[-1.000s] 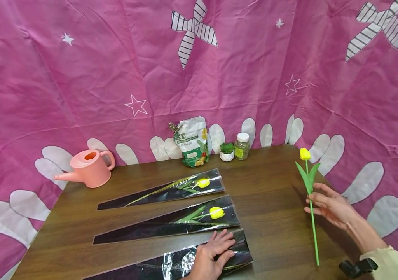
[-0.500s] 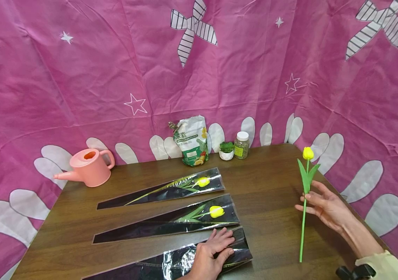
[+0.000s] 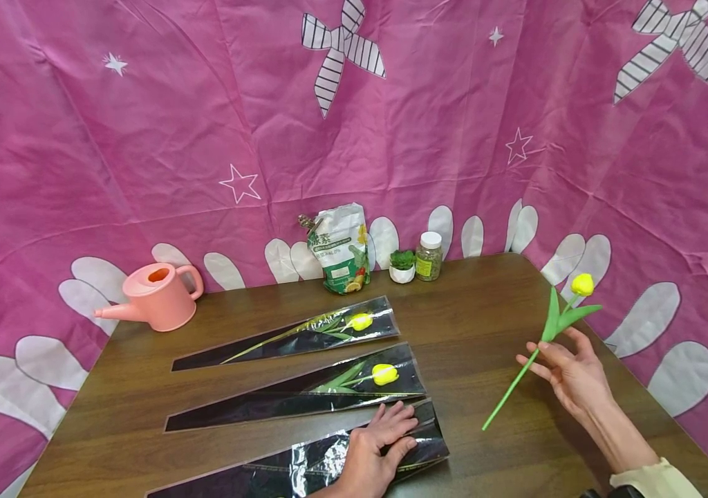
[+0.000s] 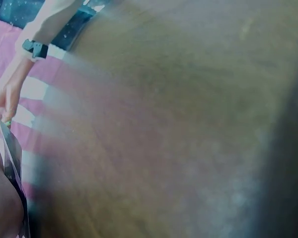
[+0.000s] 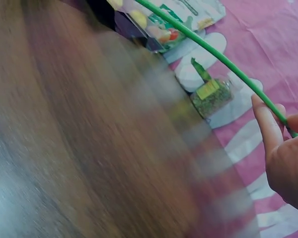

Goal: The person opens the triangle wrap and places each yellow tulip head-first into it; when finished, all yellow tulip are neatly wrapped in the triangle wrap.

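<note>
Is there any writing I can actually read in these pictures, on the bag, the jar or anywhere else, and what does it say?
Bag: large green characters near the top, too small to read with certainty; the smaller print below is unreadable.
Jar: yellow-green label, print too small to read.
Watering can and flower sleeves: no writing shows.
Wrist views: too blurred to read.

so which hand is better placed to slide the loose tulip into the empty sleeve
Right, probably. The right hand already pinches the loose tulip, its stem end angled toward the empty sleeve. The left hand lies flat on that sleeve's wide end, holding it down.
</note>
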The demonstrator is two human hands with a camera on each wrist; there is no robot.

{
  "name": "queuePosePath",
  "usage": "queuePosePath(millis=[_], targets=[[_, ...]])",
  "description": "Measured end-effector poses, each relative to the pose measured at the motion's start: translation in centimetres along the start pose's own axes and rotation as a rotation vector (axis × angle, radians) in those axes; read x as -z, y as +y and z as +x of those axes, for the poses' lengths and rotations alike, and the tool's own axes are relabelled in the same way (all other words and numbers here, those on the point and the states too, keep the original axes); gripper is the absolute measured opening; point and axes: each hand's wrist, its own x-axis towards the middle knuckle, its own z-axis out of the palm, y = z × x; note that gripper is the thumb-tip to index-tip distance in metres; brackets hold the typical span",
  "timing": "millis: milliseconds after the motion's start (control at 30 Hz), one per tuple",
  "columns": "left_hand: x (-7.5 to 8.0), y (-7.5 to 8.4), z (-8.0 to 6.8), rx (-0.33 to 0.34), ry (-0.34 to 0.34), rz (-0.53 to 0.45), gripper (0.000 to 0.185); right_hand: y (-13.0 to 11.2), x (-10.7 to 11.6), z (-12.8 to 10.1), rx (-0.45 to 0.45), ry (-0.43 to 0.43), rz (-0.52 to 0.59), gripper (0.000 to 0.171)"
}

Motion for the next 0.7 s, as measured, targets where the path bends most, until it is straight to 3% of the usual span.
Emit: queuePosePath(millis=[233, 700], targets=[[-0.1, 0.0, 0.0, -0.003, 0.001, -0.001, 0.026, 1.2, -0.9, -0.6, 0.073, 0.019, 0.001, 0.042], [-0.5, 0.1, 0.1, 0.0, 0.007, -0.006, 0.026, 2.8, -3.1, -1.9, 0.087, 0.068, -0.058, 0.049]])
